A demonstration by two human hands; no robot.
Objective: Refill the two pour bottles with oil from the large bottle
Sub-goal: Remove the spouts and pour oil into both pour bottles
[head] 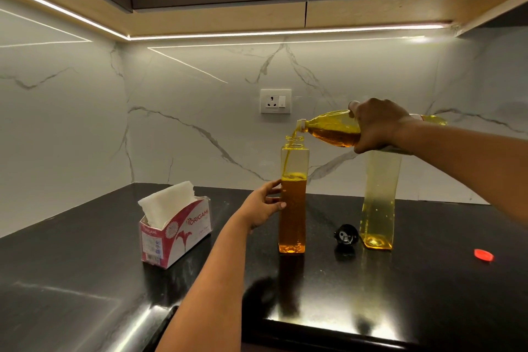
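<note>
My right hand (377, 126) grips the large oil bottle (331, 130), tipped almost level with its mouth to the left. A thin stream of oil runs from it into the open neck of a tall square pour bottle (293, 208), which stands upright and holds oil to roughly two thirds of its height. My left hand (264, 204) holds that bottle's left side. A second pour bottle (378, 203) stands to the right, under my right hand, with only a little oil at its bottom.
A black pour cap (345, 234) lies between the two bottles. A red cap (483, 254) lies at the right on the black counter (85, 280). An Origami tissue box (174, 231) stands to the left. A wall socket (275, 101) sits behind.
</note>
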